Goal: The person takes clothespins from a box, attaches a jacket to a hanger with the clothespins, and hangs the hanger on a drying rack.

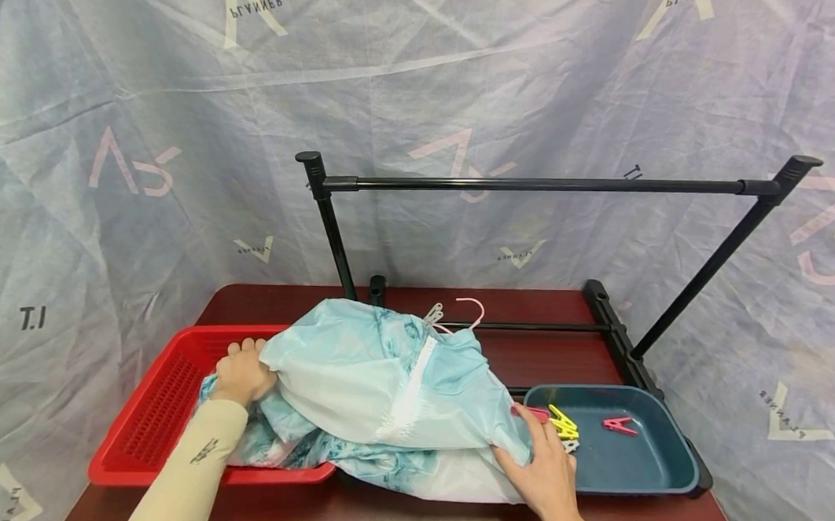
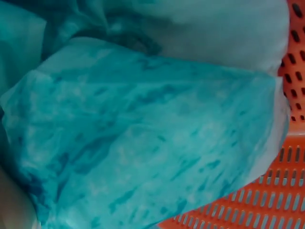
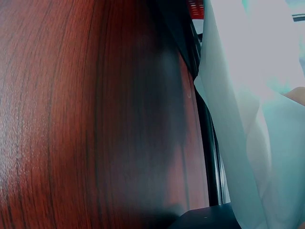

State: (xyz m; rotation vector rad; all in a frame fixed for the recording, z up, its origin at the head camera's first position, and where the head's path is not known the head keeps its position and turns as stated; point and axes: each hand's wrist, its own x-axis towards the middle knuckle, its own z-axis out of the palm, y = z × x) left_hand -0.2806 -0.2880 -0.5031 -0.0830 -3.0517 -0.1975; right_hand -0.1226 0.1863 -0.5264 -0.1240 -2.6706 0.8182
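Note:
A light blue and white tie-dyed garment (image 1: 354, 383) lies bunched across the front of the table, a white strip running down its middle. Out of its top edge sticks the hook of a pink hanger (image 1: 477, 311), next to a grey clothespin (image 1: 433, 315). My left hand (image 1: 245, 373) grips the garment's left end above the red basket (image 1: 143, 423); its thumb is hidden. At the opposite end my right hand (image 1: 544, 465) pinches the lower right edge between thumb and fingers. More patterned cloth (image 2: 143, 138) fills the left wrist view, hanging over the basket's slotted wall.
Behind the garment stands a black rack with a horizontal bar (image 1: 535, 186). A blue-grey bin (image 1: 650, 485) at the right holds pink (image 1: 619, 425), yellow (image 1: 563, 422) and grey clothespins. Printed sheeting (image 1: 427, 80) closes off the back and sides.

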